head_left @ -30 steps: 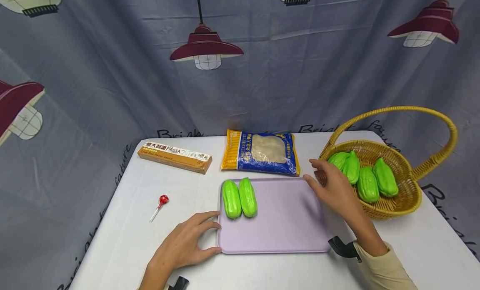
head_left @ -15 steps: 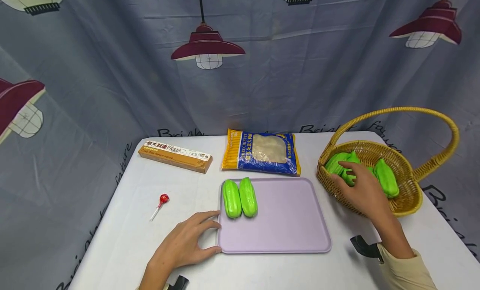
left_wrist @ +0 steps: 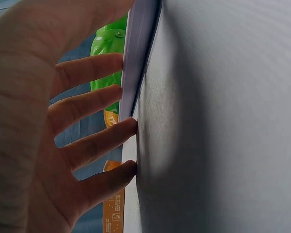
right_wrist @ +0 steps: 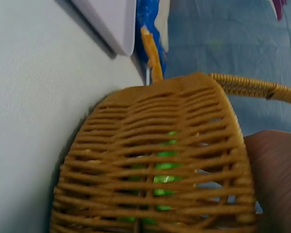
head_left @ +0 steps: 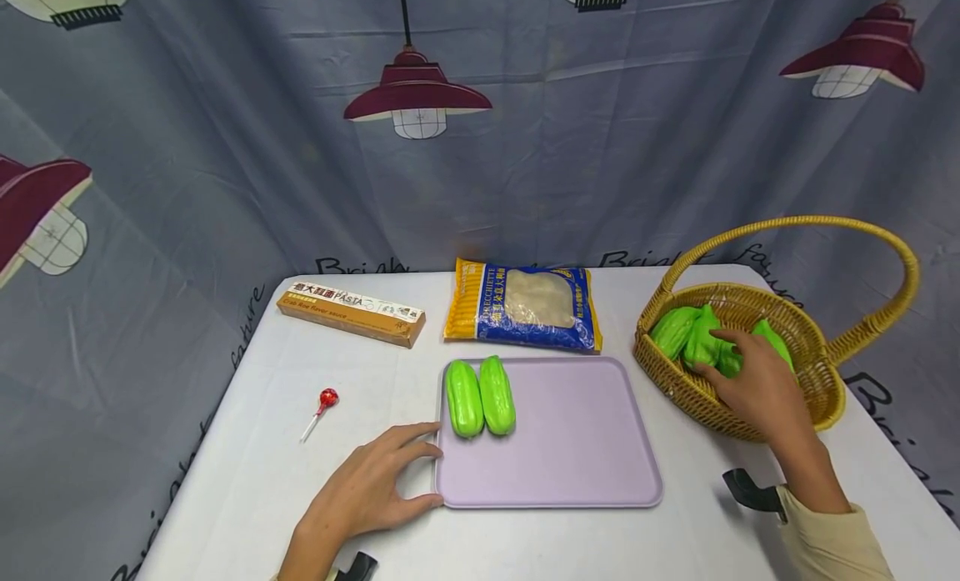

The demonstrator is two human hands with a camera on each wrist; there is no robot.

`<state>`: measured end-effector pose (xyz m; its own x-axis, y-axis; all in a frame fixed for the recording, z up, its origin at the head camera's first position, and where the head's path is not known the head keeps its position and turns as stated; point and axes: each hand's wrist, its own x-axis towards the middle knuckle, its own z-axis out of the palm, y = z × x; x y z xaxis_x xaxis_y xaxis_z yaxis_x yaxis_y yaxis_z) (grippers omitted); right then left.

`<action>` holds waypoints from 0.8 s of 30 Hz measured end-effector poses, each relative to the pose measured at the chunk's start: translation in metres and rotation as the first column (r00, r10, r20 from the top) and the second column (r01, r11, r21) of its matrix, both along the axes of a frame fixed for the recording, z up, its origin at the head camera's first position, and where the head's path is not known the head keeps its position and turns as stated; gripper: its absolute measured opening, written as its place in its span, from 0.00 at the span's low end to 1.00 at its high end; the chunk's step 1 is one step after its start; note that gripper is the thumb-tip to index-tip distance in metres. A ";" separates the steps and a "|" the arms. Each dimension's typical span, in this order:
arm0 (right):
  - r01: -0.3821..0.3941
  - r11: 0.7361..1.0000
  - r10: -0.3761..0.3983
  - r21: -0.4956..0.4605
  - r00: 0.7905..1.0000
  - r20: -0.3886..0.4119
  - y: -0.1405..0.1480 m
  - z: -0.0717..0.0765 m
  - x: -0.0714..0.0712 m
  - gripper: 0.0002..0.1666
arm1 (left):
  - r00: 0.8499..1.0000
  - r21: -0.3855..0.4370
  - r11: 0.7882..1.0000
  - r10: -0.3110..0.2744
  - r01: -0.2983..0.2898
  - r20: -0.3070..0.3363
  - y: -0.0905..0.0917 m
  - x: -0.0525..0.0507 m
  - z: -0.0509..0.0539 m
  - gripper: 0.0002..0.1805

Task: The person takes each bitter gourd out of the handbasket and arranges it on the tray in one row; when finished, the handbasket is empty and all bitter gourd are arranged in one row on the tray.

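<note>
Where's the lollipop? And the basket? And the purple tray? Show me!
Lollipop (head_left: pixel 327 398): head view, on its round red top.
Basket (head_left: pixel 690 398): head view, on its woven outer wall.
Tray (head_left: pixel 577 439): head view, on its bare flat middle.

Seen from the head, by a clock face laid over the bench (head_left: pixel 555 543): at ten o'clock the brown box (head_left: pixel 351 316) reads "PASTA" after Chinese characters, with "Crab Roe flavor sauce" on its side. Near twelve, the blue-and-yellow bag (head_left: pixel 522 306) shows "ORECCHIETTE" beside blurred Chinese characters. The curtain (head_left: pixel 525 197) bears scripted "Brish" between ten and eleven; its other lettering is partly hidden or folded.
</note>
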<state>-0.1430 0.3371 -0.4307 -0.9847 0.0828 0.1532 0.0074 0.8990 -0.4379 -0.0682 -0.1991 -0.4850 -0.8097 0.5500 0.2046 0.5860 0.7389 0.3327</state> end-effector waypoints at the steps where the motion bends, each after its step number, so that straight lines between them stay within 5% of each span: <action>1: 0.008 1.000 -0.008 0.002 1.000 0.011 0.002 0.000 0.000 0.41 | 1.000 0.001 1.000 -0.001 0.001 -0.002 0.000 0.000 0.000 0.26; 24: 0.109 0.992 -0.111 0.067 0.993 0.032 0.026 -0.011 0.001 0.47 | 1.000 0.009 1.000 -0.003 0.003 -0.007 0.000 0.001 -0.001 0.25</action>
<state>-0.1415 0.3629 -0.4416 -0.9751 0.1817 0.1271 0.1221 0.9185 -0.3762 -0.0676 -0.1990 -0.4861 -0.8066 0.5504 0.2154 0.5904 0.7340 0.3355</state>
